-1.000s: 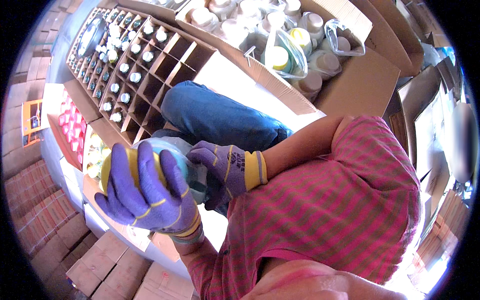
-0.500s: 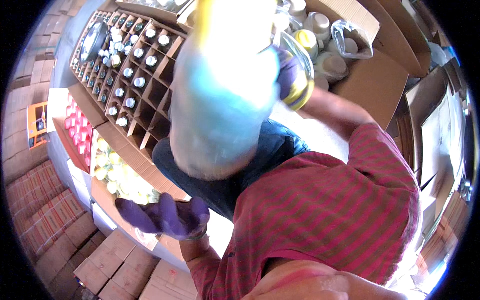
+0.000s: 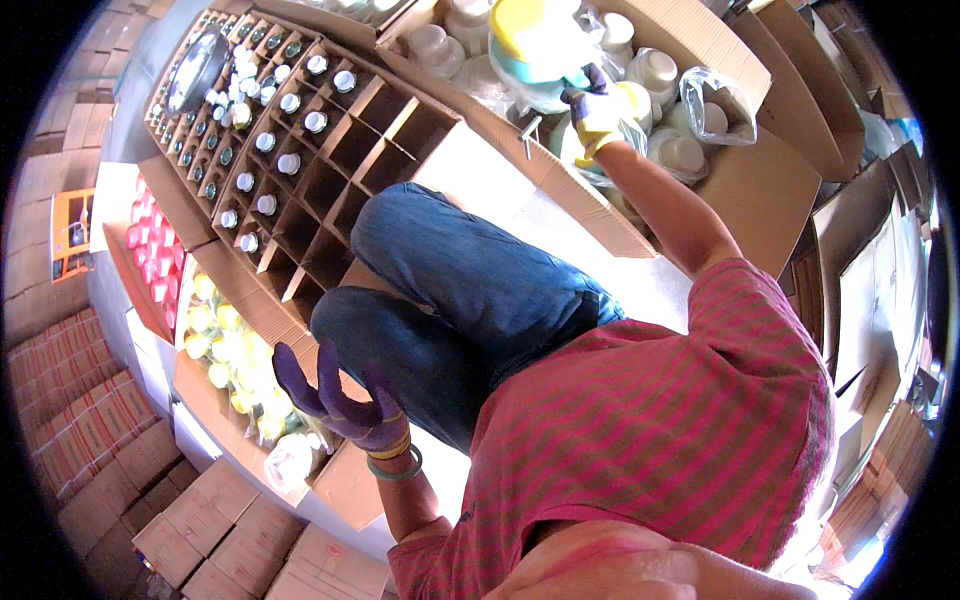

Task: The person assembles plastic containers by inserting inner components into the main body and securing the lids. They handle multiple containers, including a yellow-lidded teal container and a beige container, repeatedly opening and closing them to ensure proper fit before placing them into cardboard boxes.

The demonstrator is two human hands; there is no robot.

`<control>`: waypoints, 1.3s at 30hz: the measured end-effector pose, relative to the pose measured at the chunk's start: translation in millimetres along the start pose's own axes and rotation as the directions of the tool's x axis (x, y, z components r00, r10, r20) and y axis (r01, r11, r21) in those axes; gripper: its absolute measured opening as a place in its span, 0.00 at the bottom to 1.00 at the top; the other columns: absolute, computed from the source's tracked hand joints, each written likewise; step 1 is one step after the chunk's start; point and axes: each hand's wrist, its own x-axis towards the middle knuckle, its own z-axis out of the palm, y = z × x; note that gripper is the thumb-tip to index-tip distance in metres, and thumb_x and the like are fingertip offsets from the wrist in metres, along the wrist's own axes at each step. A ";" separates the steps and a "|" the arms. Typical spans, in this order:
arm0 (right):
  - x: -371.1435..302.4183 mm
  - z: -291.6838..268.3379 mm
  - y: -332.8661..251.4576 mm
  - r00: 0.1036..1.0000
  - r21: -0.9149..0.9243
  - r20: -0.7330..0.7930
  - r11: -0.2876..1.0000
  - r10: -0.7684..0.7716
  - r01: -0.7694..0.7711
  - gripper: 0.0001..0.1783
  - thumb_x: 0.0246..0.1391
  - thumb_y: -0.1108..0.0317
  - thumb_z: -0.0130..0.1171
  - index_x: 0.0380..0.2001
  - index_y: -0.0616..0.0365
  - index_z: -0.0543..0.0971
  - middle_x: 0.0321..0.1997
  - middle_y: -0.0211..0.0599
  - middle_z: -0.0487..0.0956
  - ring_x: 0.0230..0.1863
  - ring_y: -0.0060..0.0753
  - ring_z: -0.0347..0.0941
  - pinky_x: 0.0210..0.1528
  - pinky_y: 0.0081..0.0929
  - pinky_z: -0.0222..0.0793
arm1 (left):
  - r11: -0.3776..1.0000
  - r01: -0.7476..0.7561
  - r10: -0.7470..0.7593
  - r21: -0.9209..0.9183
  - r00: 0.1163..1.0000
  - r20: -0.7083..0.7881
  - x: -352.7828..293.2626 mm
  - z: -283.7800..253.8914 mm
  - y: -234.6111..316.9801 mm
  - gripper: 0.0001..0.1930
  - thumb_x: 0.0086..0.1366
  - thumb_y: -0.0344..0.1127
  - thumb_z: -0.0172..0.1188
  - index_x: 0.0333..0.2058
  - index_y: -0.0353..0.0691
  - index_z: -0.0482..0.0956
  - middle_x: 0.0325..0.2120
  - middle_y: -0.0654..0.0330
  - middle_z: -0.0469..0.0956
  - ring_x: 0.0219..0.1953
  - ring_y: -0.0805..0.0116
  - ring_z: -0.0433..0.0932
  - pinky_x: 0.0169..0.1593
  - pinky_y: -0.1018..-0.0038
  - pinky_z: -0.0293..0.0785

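Observation:
My right hand (image 3: 597, 112), in a purple and yellow glove, reaches over an open carton (image 3: 590, 205) at the upper right. Its fingers close on the edge of a light-blue bottle with a wide yellow cap (image 3: 530, 28); much of that bottle's body is out of sight. White-capped plastic bottles (image 3: 655, 70), some in clear bags, surround it in the carton. Lower left, my left hand (image 3: 350, 405), gloved in purple, is raised with its fingers spread and nothing in them. It is beside my knee, near a carton of yellow-capped bottles (image 3: 228, 345).
A divided carton (image 3: 360, 140) holds white-capped bottles, with a dark round object (image 3: 198, 72) on it. Left of that is a box of pink-capped bottles (image 3: 155, 250). Stacked cartons (image 3: 215, 530) stand lower left; flattened cardboard (image 3: 870, 250) leans at the right.
The yellow-capped bottle has moved from close in front of me, above my legs, up and away to the carton with my right hand. My left hand has risen slightly and turned fingers-up.

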 end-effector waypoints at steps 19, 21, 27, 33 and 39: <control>57.2 -15.2 99.1 0.765 -0.876 0.468 0.347 0.442 0.335 0.34 0.53 0.38 0.51 0.39 0.62 0.81 0.37 0.48 0.81 0.36 0.48 0.78 0.42 0.42 0.69 | 0.995 0.081 -0.078 -0.054 0.995 0.062 -6.8 18.1 -17.6 0.21 0.62 0.41 0.58 0.53 0.41 0.73 0.62 0.46 0.59 0.65 0.46 0.57 0.66 0.53 0.51; 66.5 -5.1 85.1 0.822 -0.950 0.309 0.109 0.478 0.294 0.30 0.55 0.40 0.48 0.39 0.58 0.82 0.41 0.50 0.81 0.44 0.51 0.77 0.48 0.43 0.68 | 0.993 0.113 -0.109 -0.046 0.991 0.073 -10.2 17.5 -20.0 0.22 0.60 0.40 0.58 0.53 0.44 0.72 0.63 0.46 0.58 0.65 0.43 0.57 0.66 0.49 0.52; 83.6 -39.7 23.4 0.986 -0.818 0.165 0.560 0.017 0.127 0.20 0.56 0.53 0.52 0.46 0.54 0.78 0.47 0.47 0.80 0.49 0.45 0.76 0.49 0.35 0.70 | 0.988 0.156 -0.154 -0.020 0.984 0.089 -20.5 19.0 -28.7 0.22 0.61 0.41 0.57 0.55 0.45 0.72 0.63 0.47 0.59 0.66 0.44 0.56 0.66 0.50 0.52; 106.2 -40.8 87.0 0.953 -0.897 0.236 0.420 0.188 0.140 0.21 0.56 0.53 0.52 0.46 0.54 0.78 0.48 0.45 0.79 0.50 0.43 0.76 0.50 0.35 0.69 | 0.990 0.134 -0.130 -0.035 0.987 0.090 -11.5 26.0 -23.4 0.22 0.62 0.41 0.56 0.54 0.45 0.71 0.64 0.47 0.58 0.66 0.44 0.56 0.65 0.49 0.53; 159.5 -78.3 170.0 0.835 -0.906 0.402 0.032 0.375 0.422 0.21 0.55 0.52 0.53 0.45 0.55 0.79 0.50 0.43 0.79 0.51 0.41 0.75 0.50 0.35 0.69 | 0.991 0.116 -0.122 0.068 0.987 0.107 -8.7 27.5 -28.1 0.22 0.62 0.41 0.56 0.54 0.45 0.71 0.63 0.46 0.59 0.66 0.44 0.57 0.65 0.51 0.55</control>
